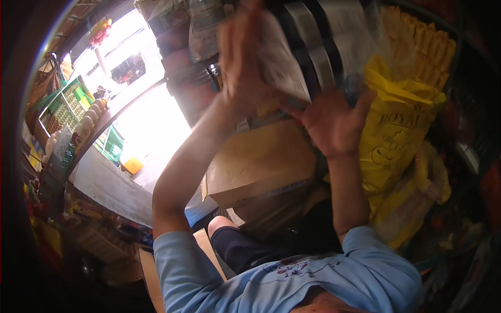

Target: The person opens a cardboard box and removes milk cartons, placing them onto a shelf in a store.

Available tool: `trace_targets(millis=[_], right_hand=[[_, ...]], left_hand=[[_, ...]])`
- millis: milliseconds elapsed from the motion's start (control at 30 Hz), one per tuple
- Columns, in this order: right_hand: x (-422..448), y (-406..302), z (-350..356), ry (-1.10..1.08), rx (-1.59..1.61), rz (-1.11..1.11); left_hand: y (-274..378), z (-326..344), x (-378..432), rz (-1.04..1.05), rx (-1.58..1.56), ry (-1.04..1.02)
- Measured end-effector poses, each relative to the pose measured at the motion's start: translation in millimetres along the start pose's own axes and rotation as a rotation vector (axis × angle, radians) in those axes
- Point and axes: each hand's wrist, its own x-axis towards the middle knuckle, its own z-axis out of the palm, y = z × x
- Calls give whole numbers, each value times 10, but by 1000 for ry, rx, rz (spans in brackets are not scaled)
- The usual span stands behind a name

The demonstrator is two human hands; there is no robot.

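Observation:
My left hand (240, 62) is raised at the left side of a white plastic bag with dark stripes (313, 43), its fingers blurred and pointing up. At the bag's lower edge is my right hand (332, 123), palm showing and thumb spread out to the right. The bag hides most of its fingers, so whether either hand grips the bag cannot be made out. Beneath both hands sits a brown cardboard box (258, 156). A yellow plastic bag (399, 137) with printed writing and a cartoon face stands just right of my right hand.
Long golden sticks (430, 54) in clear wrapping lie behind the yellow bag. Packaged goods (203, 35) are stacked at the upper left. Further left, eggs (88, 121) line a counter, with green-framed egg trays (66, 105) beyond. An open carton flap (209, 250) is beside my leg.

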Motion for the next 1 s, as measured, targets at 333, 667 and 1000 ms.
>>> trace_targets(millis=[333, 667, 1000], right_hand=[[-563, 157, -352, 304, 259, -267], [-533, 337, -854, 414, 350, -112], [349, 826, -1803, 353, 253, -148]], left_hand=[[320, 642, -657, 121, -235, -67], [-89, 560, -542, 429, -216, -617], [-1972, 23, -663, 213, 674, -625]])
